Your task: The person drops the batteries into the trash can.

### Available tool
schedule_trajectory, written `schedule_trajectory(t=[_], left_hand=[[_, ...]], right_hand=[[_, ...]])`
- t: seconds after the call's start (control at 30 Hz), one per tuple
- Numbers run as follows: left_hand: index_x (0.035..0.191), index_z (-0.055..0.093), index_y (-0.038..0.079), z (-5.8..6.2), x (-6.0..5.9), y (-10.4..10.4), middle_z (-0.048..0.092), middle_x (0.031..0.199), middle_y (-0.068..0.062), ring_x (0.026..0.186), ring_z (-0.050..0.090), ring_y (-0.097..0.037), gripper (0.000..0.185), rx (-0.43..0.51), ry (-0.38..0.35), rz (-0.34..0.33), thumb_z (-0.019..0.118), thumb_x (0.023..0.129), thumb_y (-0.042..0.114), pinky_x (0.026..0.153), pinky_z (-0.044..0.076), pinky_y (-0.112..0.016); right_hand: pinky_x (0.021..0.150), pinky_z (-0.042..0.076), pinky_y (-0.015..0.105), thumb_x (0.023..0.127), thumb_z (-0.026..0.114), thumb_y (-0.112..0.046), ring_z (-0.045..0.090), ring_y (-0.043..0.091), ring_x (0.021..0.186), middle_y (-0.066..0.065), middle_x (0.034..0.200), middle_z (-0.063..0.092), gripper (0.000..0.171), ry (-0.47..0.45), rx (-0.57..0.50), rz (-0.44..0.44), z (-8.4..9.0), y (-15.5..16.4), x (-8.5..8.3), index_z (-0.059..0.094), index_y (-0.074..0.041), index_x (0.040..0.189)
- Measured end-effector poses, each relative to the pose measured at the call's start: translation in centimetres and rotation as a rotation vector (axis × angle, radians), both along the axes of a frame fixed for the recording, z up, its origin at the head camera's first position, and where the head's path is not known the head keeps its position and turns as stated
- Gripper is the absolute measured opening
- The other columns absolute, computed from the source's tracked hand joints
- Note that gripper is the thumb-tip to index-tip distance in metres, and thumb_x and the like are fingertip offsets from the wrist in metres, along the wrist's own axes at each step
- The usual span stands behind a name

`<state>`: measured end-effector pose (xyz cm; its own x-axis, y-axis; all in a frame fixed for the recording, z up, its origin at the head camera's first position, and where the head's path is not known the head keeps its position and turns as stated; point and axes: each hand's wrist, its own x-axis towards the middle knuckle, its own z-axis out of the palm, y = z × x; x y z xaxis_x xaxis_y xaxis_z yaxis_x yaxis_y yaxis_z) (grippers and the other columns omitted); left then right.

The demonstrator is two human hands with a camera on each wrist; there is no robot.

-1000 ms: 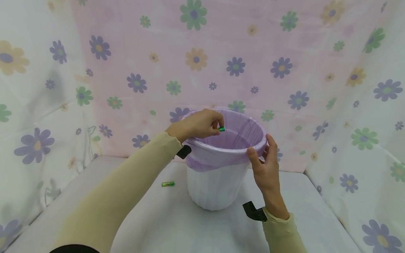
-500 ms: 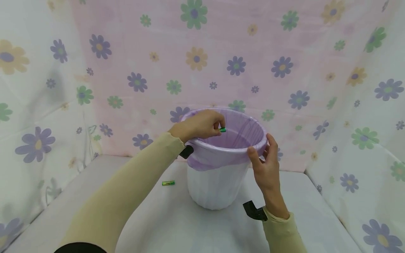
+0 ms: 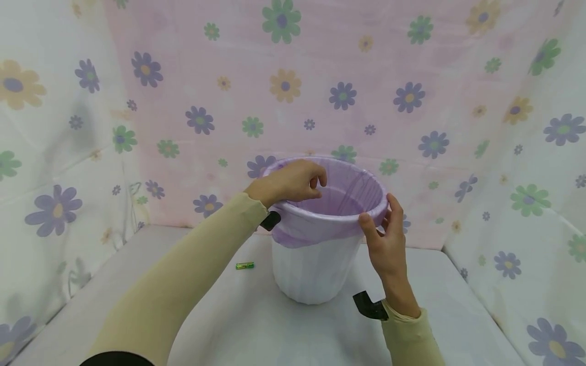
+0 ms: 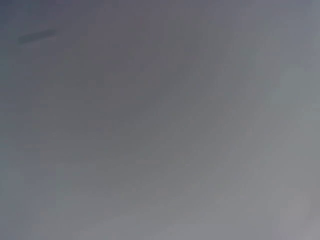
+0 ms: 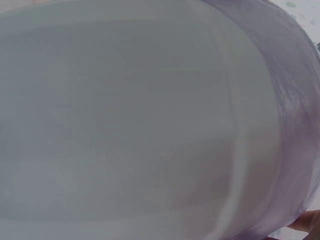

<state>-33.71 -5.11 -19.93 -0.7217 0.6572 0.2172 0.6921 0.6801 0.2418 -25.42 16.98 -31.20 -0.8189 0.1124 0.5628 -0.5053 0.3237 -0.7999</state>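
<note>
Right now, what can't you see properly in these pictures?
- Inside of the bin: in the head view its purple bag and near rim hide the bottom.
- Left hand: curled over the rim; whether its grip holds anything cannot be told.
- Left wrist view: only grey blur.
- Right wrist view: the bin's white wall fills it; the right hand is cut off at the corner.
- Green battery on the table: too small to read.

I see the bin (image 3: 316, 264) standing on the table (image 3: 256, 325), near its back edge, with a bag (image 3: 348, 190) lining it and folded over the rim. A battery (image 3: 244, 265) lies on the table left of the bin, apart from it. My left hand (image 3: 290, 182) sits over the rim's left side; my right hand (image 3: 386, 239) touches its right side.
</note>
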Motion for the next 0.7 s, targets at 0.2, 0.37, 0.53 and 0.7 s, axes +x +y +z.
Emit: schedule_trajectory(t=[0.2,0.37,0.53,0.7], left_hand=[[0.104,0.065,0.009,-0.1,-0.1,0.1,0.058,0.088,-0.003,0.082,0.053,-0.017,0.018,0.007,-0.008,0.002,0.068,0.088,0.014,0.076,0.044,-0.029],[0.104,0.065,0.008,0.0,-0.1,-0.5,0.058,0.087,-0.004,0.081,0.053,-0.018,0.018,0.063,0.016,0.007,0.067,0.087,0.013,0.076,0.044,-0.03],[0.103,0.065,0.009,0.5,0.5,-1.4,0.059,0.085,-0.003,0.08,0.053,-0.017,0.016,0.091,0.044,-0.008,0.066,0.087,0.012,0.074,0.044,-0.03],[0.103,0.065,0.007,0.6,1.5,-2.6,0.058,0.082,-0.003,0.077,0.052,-0.017,0.016,0.138,0.071,-0.046,0.064,0.088,0.009,0.073,0.044,-0.03]], right_hand=[[0.1,0.039,0.052,0.091,0.061,-0.036,0.046,0.027,0.123,0.013,0.14,0.04,0.074,-0.002,0.003,-0.006,-0.2,0.1,0.1,0.019,-0.026,0.151],[0.099,0.04,0.052,0.091,0.061,-0.035,0.046,0.026,0.122,0.012,0.14,0.041,0.073,0.004,0.002,0.002,-0.1,0.1,0.0,0.02,-0.027,0.151],[0.099,0.04,0.051,0.091,0.061,-0.036,0.046,0.026,0.123,0.013,0.14,0.041,0.073,0.006,0.001,0.005,0.0,0.1,-0.1,0.02,-0.027,0.151],[0.099,0.04,0.051,0.091,0.061,-0.036,0.047,0.026,0.122,0.013,0.139,0.041,0.074,0.008,-0.004,0.004,0.0,0.1,-0.1,0.02,-0.025,0.151]])
